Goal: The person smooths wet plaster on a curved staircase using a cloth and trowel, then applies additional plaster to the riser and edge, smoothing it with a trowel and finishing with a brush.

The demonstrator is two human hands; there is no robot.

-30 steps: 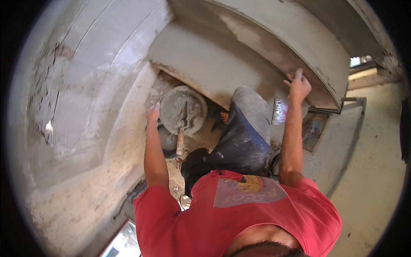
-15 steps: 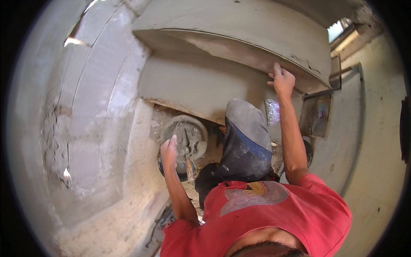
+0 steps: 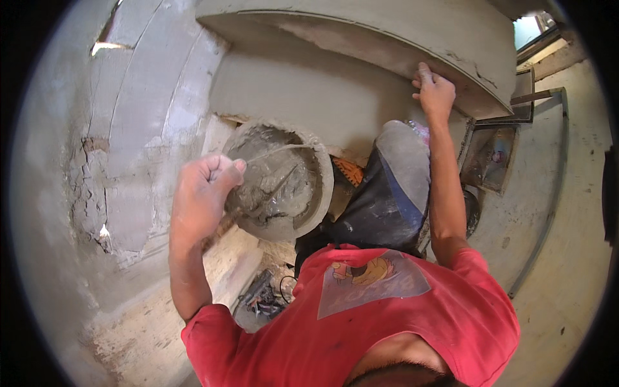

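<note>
A round bucket [image 3: 327, 187] caked with grey mortar hangs in front of my left side, seen from above. My left hand [image 3: 205, 190] is closed on its thin handle [image 3: 280, 151], which arcs across the opening. Wet mortar [image 3: 293, 193] lies inside, with a trowel [image 3: 277, 187] partly sunk in it. The trowel's wooden grip is mostly behind my left forearm. At the upper right, my right hand [image 3: 435, 97] touches the underside of a plastered ledge [image 3: 361, 61], index finger stretched along it and thumb apart. It holds nothing that I can see.
A cracked grey wall [image 3: 142, 122] stands on the left. My bent knee [image 3: 406, 155] is right of the bucket, beside an orange object [image 3: 348, 169]. Dark tools or cables [image 3: 261, 293] lie low on the left. A framed panel [image 3: 490, 157] stands at the right.
My left hand has taken hold of the bucket's handle and come up and left; the bucket looks larger and closer. My right hand stays at the ledge.
</note>
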